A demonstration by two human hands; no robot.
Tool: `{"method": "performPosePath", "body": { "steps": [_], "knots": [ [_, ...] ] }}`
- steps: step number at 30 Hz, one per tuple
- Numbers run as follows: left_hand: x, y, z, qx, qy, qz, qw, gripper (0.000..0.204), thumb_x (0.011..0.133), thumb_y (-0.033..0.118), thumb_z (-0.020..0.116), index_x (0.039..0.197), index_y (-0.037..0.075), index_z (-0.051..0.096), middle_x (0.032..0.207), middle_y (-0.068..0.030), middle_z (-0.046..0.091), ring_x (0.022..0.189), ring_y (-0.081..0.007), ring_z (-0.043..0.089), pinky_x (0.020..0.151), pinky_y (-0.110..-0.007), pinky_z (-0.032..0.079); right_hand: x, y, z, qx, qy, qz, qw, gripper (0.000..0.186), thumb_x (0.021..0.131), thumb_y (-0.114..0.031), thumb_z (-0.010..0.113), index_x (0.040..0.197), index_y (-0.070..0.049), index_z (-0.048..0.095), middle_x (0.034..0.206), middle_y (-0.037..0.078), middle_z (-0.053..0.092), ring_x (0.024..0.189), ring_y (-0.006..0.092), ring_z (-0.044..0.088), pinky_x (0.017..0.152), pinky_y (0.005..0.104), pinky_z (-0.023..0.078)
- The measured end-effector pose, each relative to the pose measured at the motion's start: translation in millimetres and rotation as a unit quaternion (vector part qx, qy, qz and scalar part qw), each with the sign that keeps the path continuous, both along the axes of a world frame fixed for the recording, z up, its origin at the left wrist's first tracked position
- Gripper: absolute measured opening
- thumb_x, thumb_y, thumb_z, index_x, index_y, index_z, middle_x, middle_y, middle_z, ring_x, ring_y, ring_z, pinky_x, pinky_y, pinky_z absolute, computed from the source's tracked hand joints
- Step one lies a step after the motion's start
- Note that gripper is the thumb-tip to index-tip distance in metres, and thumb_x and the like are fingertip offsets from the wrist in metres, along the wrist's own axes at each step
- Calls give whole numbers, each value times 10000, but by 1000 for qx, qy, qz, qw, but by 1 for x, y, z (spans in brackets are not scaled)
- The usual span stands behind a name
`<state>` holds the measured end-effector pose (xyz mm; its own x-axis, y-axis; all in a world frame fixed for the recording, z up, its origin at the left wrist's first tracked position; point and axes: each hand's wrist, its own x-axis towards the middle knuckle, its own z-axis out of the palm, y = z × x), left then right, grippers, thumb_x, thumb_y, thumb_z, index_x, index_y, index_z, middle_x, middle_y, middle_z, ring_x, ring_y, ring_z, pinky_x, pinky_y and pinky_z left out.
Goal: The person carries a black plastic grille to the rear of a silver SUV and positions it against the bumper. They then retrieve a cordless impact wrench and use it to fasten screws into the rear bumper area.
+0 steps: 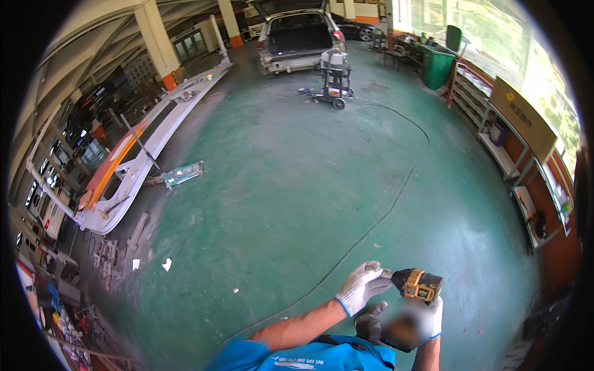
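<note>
A black and yellow cordless drill (416,285) is held low in the picture, above the green workshop floor. My left hand (361,286), in a white work glove, pinches the tip at the drill's front end. My right hand (428,315), also in a white glove, grips the drill's handle from below; part of it is blurred. Both forearms come up from the lower edge over my blue shirt.
A thin cable (396,198) runs across the green floor (278,185). A car with its boot open (299,37) and a tool trolley (335,80) stand far ahead. Long white and orange body panels (133,154) lie at left. Shelves (513,148) line the right wall.
</note>
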<state>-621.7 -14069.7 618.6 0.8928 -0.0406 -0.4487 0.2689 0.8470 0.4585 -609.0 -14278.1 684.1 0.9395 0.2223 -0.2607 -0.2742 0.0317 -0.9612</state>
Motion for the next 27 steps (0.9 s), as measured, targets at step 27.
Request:
{"method": "performPosePath", "body": {
  "steps": [27],
  "knots": [
    [327, 404, -73, -83, -78, 438, 892, 155, 982, 204, 569, 1023, 55, 577, 1017, -106, 653, 989, -236, 635, 946, -419, 495, 504, 502, -39, -39, -68, 553, 830, 439, 688, 43, 740, 1111, 14, 629, 1075, 54, 662, 917, 154, 615, 766, 310, 522]
  ]
}}
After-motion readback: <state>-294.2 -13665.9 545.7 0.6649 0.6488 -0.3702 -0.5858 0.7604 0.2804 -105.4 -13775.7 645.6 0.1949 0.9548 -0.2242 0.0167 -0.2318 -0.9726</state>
